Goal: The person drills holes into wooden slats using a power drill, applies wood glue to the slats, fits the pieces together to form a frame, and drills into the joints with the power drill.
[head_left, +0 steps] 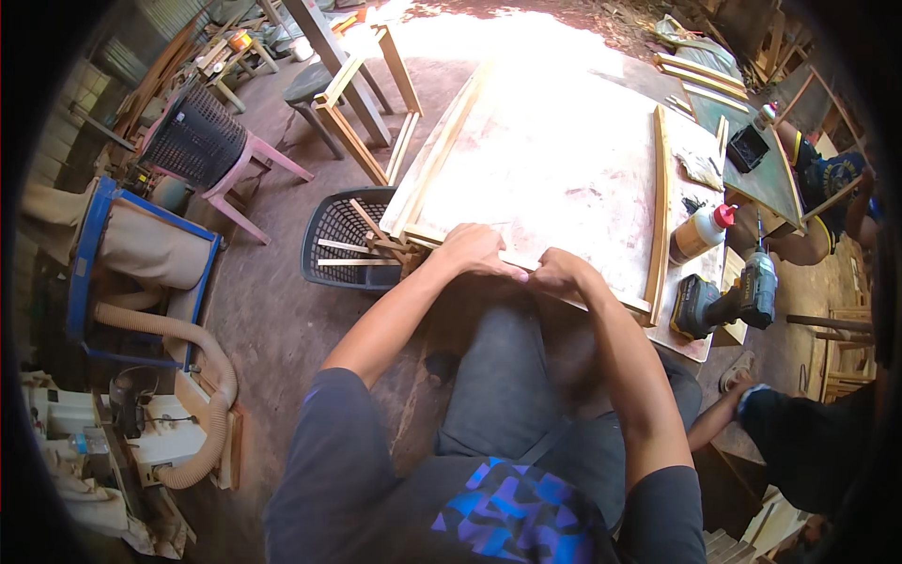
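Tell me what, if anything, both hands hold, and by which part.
The left hand and right hand seem to grip the near wooden strip around its middle.

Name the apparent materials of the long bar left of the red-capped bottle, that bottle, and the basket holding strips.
Bar: wood, seemingly unvarnished, its tan face showing no clear gloss.
Bottle: likely plastic, smooth, with a nozzle-like red cap.
Basket: probably plastic, dark and matte-looking, its lattice looking molded.
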Motion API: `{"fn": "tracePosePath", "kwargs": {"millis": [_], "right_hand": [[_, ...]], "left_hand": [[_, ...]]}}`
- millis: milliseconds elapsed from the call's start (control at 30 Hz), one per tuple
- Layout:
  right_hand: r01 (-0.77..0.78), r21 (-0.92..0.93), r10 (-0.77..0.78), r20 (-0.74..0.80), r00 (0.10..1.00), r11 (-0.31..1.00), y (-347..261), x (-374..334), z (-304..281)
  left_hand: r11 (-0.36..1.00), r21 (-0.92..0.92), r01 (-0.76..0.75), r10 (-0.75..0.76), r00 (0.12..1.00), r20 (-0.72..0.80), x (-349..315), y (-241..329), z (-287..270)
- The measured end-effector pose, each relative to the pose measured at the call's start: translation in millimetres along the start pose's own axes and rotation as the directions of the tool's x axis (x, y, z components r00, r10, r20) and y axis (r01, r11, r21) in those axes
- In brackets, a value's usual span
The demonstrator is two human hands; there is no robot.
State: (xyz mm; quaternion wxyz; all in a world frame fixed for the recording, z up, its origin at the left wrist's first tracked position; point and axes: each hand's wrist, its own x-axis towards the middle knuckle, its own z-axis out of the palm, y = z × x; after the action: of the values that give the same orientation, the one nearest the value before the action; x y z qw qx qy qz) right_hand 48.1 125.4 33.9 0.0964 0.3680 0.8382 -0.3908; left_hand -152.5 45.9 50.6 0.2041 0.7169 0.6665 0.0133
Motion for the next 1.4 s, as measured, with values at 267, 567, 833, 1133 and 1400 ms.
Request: {"fn": "tracePosePath", "kwargs": {"millis": [267,567,833,1133,1400], "right_hand": [[-0.162,-0.126,0.152,-0.085,0.985,0.979,-32,-10,-9],[-0.144,-0.246,0.075,-0.268,0.96,0.959,-27,-13,4],[-0.16,-0.31,0.039,-0.364,0.931,0.937,-17,-16,10],[0.013,-0.075,-0.014,-0.012,1.0,0.997,-36,54,4],[0.068,-0.023,-0.07,-0.102,0.992,0.997,-125,99,32]], "left_hand": [[0.996,-0.048,0.076,-0.084,0.602,-0.794,22,-90,-29],[0.73,-0.506,0.46,-0.602,0.784,-0.154,57,-192,-19],[0.649,-0.556,0.519,-0.645,0.763,-0.039,49,-138,-46],[0.555,-0.682,0.476,-0.651,0.759,-0.001,53,-154,-38],[0.561,-0.644,0.52,-0.655,0.755,0.039,57,-149,-48]]}}
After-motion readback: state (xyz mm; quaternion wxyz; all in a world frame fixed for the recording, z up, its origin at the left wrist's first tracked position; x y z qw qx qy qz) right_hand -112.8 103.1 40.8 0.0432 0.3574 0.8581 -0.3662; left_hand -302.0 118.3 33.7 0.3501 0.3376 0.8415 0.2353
